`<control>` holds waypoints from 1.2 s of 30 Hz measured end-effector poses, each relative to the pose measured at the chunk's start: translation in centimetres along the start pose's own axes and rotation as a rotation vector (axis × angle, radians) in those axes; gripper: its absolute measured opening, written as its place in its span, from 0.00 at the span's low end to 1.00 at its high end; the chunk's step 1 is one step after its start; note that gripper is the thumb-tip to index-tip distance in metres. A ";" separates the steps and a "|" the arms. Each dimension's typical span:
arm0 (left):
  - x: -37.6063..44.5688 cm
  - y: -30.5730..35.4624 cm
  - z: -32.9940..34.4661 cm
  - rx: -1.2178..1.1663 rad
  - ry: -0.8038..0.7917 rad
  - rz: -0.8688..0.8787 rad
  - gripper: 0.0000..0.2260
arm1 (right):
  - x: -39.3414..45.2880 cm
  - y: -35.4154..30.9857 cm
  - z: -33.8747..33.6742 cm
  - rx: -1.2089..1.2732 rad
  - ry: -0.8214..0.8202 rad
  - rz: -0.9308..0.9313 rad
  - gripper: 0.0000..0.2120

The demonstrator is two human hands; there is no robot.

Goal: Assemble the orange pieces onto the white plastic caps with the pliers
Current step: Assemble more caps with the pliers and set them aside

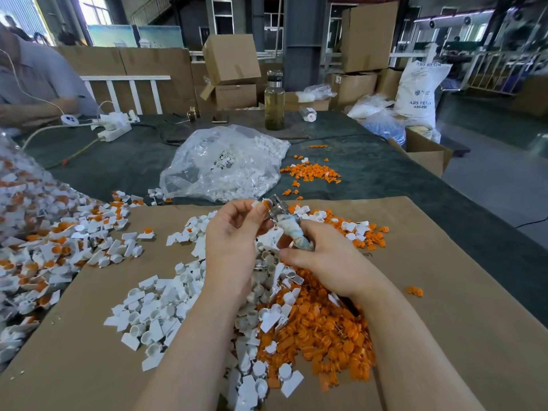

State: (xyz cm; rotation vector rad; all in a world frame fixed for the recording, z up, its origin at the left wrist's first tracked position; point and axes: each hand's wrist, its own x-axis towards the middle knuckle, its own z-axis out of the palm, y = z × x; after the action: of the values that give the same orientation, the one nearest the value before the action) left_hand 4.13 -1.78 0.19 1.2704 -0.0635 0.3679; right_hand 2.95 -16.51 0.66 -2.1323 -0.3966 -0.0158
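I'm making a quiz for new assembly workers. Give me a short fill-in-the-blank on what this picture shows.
1. The right hand grips the ____, whose handle is wrapped in cloth.
2. The left hand pinches a white ____ at the tool's tip.
3. The loose parts lie on a sheet of brown ____.
4. The clear plastic bag holds ____ parts.

Missing words: pliers; cap; cardboard; white

Stacked cardboard boxes (232,59), grey pillar (302,40), daylit windows (95,10); possibly warehouse.
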 end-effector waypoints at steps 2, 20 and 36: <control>0.0 0.1 0.0 0.006 -0.003 0.006 0.06 | 0.1 0.2 0.0 -0.024 -0.001 -0.002 0.07; 0.1 0.0 -0.2 -0.036 -0.001 0.002 0.06 | 0.3 0.1 1.0 -0.178 0.040 0.013 0.05; 0.2 -0.4 -0.2 -0.002 0.024 -0.026 0.07 | 0.6 1.0 1.4 -0.247 0.058 0.035 0.09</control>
State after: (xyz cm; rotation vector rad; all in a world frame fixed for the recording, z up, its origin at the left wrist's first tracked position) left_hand 4.36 -1.67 -0.16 1.2632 -0.0272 0.3602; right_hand 3.61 -15.75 -0.83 -2.3762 -0.3370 -0.1111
